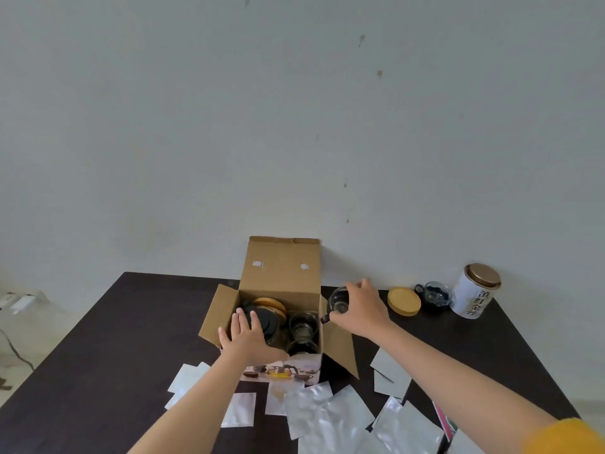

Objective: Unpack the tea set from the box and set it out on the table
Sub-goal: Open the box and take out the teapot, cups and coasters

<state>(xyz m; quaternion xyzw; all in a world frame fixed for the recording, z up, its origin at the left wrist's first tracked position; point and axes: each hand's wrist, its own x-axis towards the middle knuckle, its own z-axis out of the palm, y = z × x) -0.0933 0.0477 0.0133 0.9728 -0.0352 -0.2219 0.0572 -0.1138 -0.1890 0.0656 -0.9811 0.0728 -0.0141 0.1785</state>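
Head view, right hand (360, 311) gripping clear glass cup (339, 301), left hand (247, 335) spread on cardboard box (281, 270)

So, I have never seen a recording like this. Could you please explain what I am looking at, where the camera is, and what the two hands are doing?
There is no machine here. A person wears one camera on the head, so you look forward and down along both arms.

On the dark table an open cardboard box stands near the wall. Inside it are a glass teapot with a wooden lid and some glass cups.

The left hand rests with straight fingers on the box's left side and on the teapot. The right hand holds a glass cup just right of the box.

Further right lie a round wooden lid, a small dark glass pot and a white tea tin. Silver foil packets lie in front.
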